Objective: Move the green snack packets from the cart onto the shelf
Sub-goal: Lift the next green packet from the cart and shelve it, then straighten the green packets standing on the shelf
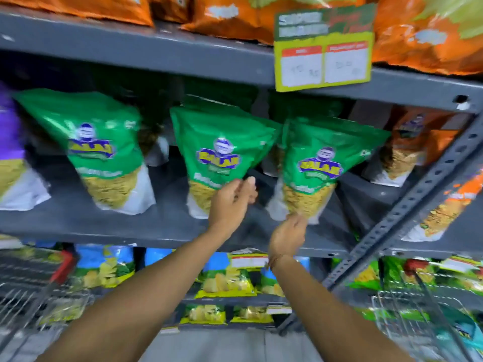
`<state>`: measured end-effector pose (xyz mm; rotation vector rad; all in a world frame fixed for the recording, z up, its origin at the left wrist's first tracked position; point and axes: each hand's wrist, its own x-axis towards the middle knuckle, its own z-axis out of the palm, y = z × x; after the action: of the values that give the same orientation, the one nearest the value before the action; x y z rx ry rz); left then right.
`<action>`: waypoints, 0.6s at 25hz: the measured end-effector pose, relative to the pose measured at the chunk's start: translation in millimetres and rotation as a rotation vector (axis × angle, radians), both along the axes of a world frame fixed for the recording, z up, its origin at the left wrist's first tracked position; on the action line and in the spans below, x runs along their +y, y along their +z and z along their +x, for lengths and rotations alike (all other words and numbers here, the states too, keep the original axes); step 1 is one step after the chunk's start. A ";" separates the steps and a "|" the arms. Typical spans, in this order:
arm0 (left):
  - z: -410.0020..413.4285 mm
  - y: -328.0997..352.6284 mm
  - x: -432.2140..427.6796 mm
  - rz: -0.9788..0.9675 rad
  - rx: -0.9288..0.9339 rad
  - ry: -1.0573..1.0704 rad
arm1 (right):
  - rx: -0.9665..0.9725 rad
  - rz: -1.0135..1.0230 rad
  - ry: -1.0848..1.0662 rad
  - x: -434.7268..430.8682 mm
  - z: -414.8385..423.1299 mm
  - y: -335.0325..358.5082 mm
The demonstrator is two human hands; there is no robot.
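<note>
Three green snack packets stand upright in a row on the grey middle shelf: a left one, a middle one and a right one. My left hand is at the lower right edge of the middle packet with its fingers apart and its thumb up. My right hand reaches up to the bottom edge of the right packet, fingers curled on that edge. A wire cart at the lower right holds more green packets. The whole view is blurred.
Orange packets fill the top shelf, where a yellow-green price sign hangs. A purple packet stands at far left and an orange one at right. A grey diagonal brace crosses the right. Another wire cart with a red handle is at lower left.
</note>
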<state>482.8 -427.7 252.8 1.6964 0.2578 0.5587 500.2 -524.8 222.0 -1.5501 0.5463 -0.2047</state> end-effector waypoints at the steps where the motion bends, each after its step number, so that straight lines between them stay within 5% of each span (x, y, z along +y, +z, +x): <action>1: -18.7 2.8 23.6 -0.001 -0.055 0.099 | -0.112 0.028 0.129 26.9 -19.9 -1.2; 6: -83.8 17.7 196.9 -0.242 -0.307 0.819 | -0.361 0.065 0.693 200.0 -61.6 44.9; 9: -85.0 27.4 279.7 -0.288 -0.132 0.682 | -0.493 0.039 0.565 267.2 -47.4 89.6; 12: -65.4 50.0 328.4 -0.283 -0.179 0.393 | -0.417 0.095 0.455 289.4 -16.7 112.3; 15: -53.5 59.1 351.3 -0.344 -0.225 0.387 | -0.447 0.309 0.422 290.5 -10.2 109.0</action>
<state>429.4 -76.4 311.9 1.2427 0.4949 0.9280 490.0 -234.3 331.0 -1.2313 -0.1034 -0.1280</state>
